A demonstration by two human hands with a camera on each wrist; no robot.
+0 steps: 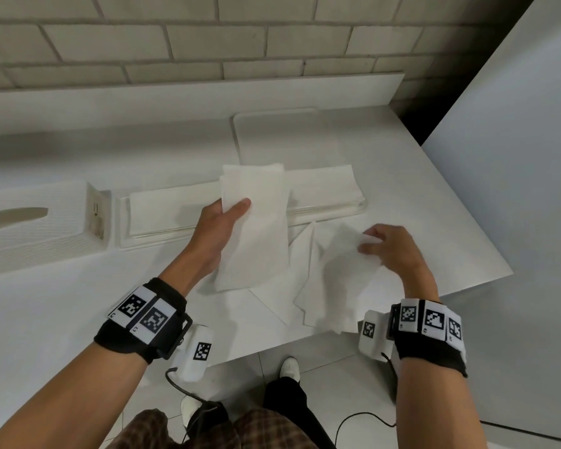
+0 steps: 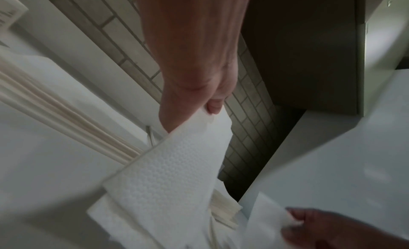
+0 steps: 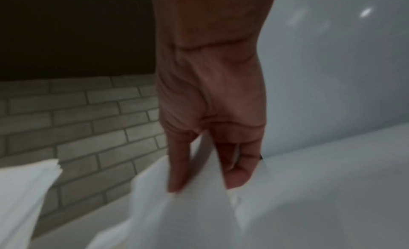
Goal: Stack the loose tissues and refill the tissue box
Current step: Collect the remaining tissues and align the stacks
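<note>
Your left hand (image 1: 219,228) holds a folded tissue (image 1: 256,228) above the table (image 1: 62,312). Just beyond it lies the tray (image 1: 360,207) with a flat stack of tissues (image 1: 162,205) in it. The tissue box (image 1: 36,222) sits to the left of that hand, touching the tray's end. Your right hand (image 1: 391,251) pinches a loose tissue (image 1: 344,270), with more loose tissues (image 1: 300,280) on the table between your hands. A brick wall (image 1: 208,43) stands behind everything.

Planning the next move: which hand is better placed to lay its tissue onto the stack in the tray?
Left hand: its tissue already hangs over the tray stack; the right hand is nearer the counter's front edge.
</note>
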